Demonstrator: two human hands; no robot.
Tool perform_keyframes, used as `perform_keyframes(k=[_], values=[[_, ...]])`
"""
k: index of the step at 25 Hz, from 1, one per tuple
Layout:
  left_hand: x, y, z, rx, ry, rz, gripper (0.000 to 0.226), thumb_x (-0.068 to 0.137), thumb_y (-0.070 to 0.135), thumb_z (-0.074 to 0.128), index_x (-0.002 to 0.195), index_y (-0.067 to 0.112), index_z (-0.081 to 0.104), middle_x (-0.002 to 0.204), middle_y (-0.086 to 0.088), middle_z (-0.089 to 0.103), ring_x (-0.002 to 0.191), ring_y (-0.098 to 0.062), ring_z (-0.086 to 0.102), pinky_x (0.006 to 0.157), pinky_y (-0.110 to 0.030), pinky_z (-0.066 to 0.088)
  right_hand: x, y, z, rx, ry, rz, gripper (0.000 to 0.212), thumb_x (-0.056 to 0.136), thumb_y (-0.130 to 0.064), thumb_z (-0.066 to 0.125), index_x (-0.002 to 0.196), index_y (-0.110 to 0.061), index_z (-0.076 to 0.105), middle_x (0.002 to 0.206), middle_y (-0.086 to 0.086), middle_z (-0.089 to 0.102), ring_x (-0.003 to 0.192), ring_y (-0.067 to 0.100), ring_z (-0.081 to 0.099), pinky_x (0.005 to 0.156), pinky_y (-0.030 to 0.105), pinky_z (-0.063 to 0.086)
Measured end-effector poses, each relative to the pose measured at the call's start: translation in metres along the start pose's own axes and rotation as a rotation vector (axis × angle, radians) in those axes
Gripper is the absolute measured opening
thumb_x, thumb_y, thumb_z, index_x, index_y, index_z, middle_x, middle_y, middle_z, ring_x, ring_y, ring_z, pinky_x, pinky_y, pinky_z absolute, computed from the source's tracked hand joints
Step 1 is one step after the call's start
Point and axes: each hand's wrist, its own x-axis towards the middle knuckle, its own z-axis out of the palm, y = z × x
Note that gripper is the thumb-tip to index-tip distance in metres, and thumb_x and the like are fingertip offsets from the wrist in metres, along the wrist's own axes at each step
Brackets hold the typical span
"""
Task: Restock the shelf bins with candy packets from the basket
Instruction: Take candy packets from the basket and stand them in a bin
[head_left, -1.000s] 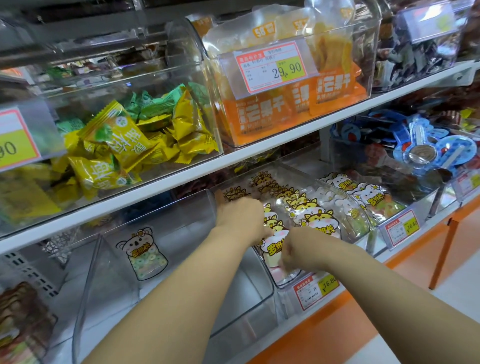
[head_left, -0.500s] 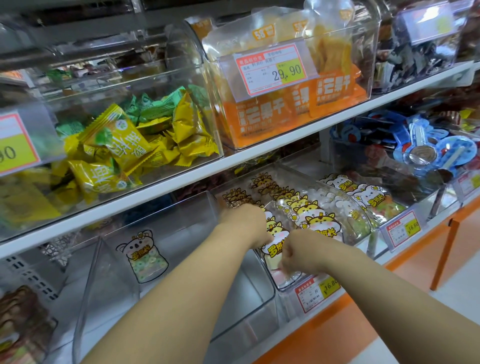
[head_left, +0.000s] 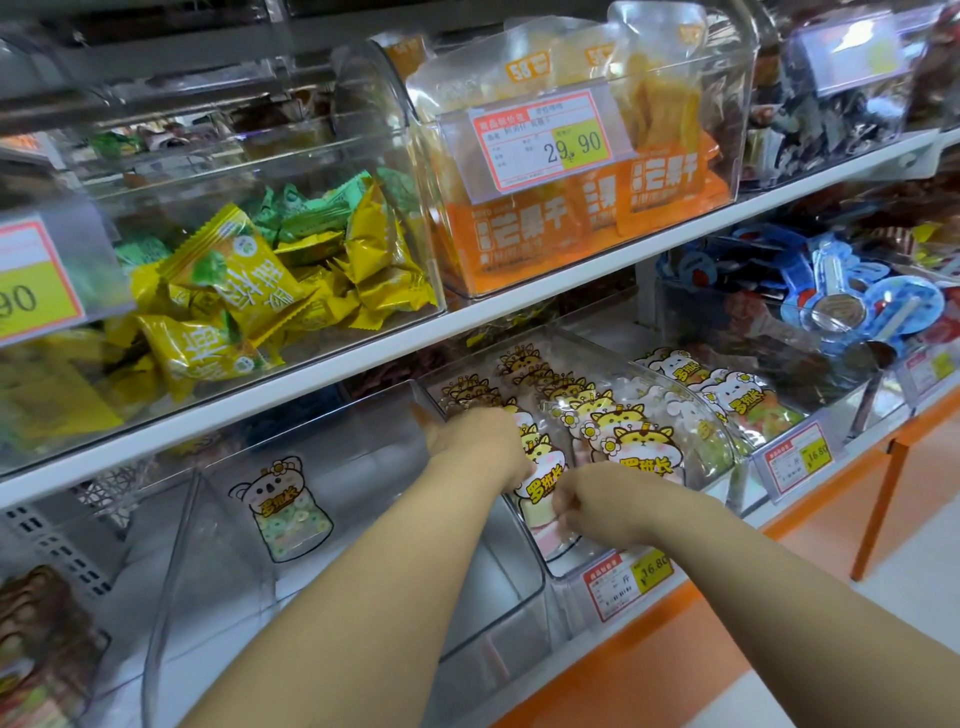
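Right hand (head_left: 597, 506) pinches front candy packet (head_left: 543, 486); left hand (head_left: 483, 436) just beyond, grip hidden. Risk: upright row (head_left: 618, 421) past hands may topple if nudged.

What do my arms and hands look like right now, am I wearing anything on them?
Both forearms are bare as far as the frame shows, with no sleeves in view. The left hand and right hand have no gloves, and no watch, bracelet or ring is visible on them.
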Motion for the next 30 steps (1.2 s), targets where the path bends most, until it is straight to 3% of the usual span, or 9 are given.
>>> perform_keyframes(k=[2, 4, 6, 9, 13, 19, 22, 26, 30], values=[[-0.007, 0.003, -0.004, 0.006, 0.043, 0.011, 0.04, 0.089, 0.039, 0.063, 0.124, 0.022, 0.053, 0.129, 0.001, 0.059, 0.125, -0.026, 0.055, 0.112, -0.071, -0.004, -0.008, 0.007, -0.011, -0.049, 0.045, 0.044, 0.025, 0.097, -0.032, 0.049, 0.1, -0.012, 0.062, 0.1, 0.004, 0.063, 0.097, 0.027, 0.06, 0.09, 0.039, 0.052], [-0.013, 0.004, -0.005, -0.039, 0.088, 0.034, 0.053, 0.088, 0.037, 0.066, 0.134, 0.023, 0.046, 0.136, 0.0, 0.052, 0.128, -0.025, 0.052, 0.113, -0.07, -0.005, -0.015, 0.02, -0.02, -0.096, 0.095, 0.132, 0.026, 0.095, -0.034, 0.047, 0.079, -0.015, 0.053, 0.083, 0.001, 0.056, 0.087, 0.027, 0.057, 0.086, 0.036, 0.05], [-0.019, 0.006, -0.002, -0.051, 0.14, 0.06, 0.059, 0.087, 0.039, 0.069, 0.137, 0.024, 0.043, 0.138, -0.001, 0.046, 0.131, -0.025, 0.048, 0.114, -0.068, -0.001, -0.017, 0.034, -0.019, -0.152, 0.103, 0.211, 0.025, 0.093, -0.032, 0.045, 0.073, -0.017, 0.048, 0.079, 0.0, 0.053, 0.085, 0.028, 0.055, 0.083, 0.035, 0.048], [-0.031, 0.017, 0.006, 0.081, 0.304, 0.237, 0.032, 0.089, 0.025, 0.064, 0.121, 0.024, 0.056, 0.125, -0.002, 0.052, 0.119, -0.026, 0.052, 0.109, -0.056, 0.018, -0.007, 0.047, -0.01, -0.166, 0.08, 0.234, 0.021, 0.09, -0.038, 0.045, 0.084, -0.018, 0.051, 0.099, 0.008, 0.061, 0.089, 0.03, 0.057, 0.09, 0.041, 0.049], [-0.037, 0.034, 0.015, 0.199, -0.079, 0.332, 0.019, 0.093, 0.017, 0.052, 0.099, 0.02, 0.07, 0.092, 0.001, 0.06, 0.096, -0.026, 0.056, 0.11, -0.06, 0.009, -0.002, 0.051, -0.008, -0.123, 0.042, 0.223, 0.024, 0.094, -0.033, 0.042, 0.097, -0.016, 0.059, 0.112, 0.009, 0.064, 0.095, 0.031, 0.058, 0.092, 0.043, 0.049], [-0.035, 0.031, 0.017, 0.298, -0.162, 0.358, 0.028, 0.099, 0.022, 0.05, 0.12, 0.028, 0.068, 0.115, 0.001, 0.066, 0.114, -0.025, 0.057, 0.115, -0.063, -0.002, 0.004, 0.042, -0.005, -0.018, -0.055, 0.244, 0.036, 0.099, -0.034, 0.041, 0.121, -0.015, 0.063, 0.123, 0.009, 0.063, 0.117, 0.031, 0.058, 0.1, 0.043, 0.046], [-0.037, 0.027, 0.018, 0.262, -0.131, 0.385, 0.028, 0.097, 0.02, 0.053, 0.118, 0.031, 0.068, 0.118, 0.003, 0.067, 0.114, -0.022, 0.057, 0.116, -0.056, 0.007, 0.005, 0.044, -0.004, -0.096, -0.031, 0.251, 0.05, 0.091, -0.041, 0.034, 0.127, -0.019, 0.061, 0.131, 0.007, 0.06, 0.12, 0.032, 0.056, 0.101, 0.048, 0.044], [-0.04, 0.024, 0.019, 0.226, -0.069, 0.403, 0.029, 0.098, 0.019, 0.05, 0.117, 0.03, 0.069, 0.116, 0.002, 0.068, 0.11, -0.022, 0.06, 0.114, -0.05, 0.017, 0.001, 0.044, 0.001, -0.136, 0.125, 0.279, 0.038, 0.094, -0.035, 0.041, 0.128, -0.027, 0.056, 0.134, 0.009, 0.056, 0.118, 0.032, 0.055, 0.094, 0.044, 0.043], [-0.047, 0.022, 0.018, 0.198, -0.017, 0.431, 0.03, 0.102, 0.027, 0.043, 0.121, 0.027, 0.067, 0.122, 0.0, 0.066, 0.113, -0.024, 0.059, 0.11, -0.047, 0.027, -0.005, 0.043, 0.001, -0.122, 0.136, 0.307, 0.038, 0.094, -0.039, 0.04, 0.121, -0.025, 0.063, 0.13, 0.006, 0.06, 0.115, 0.03, 0.059, 0.085, 0.04, 0.042]])
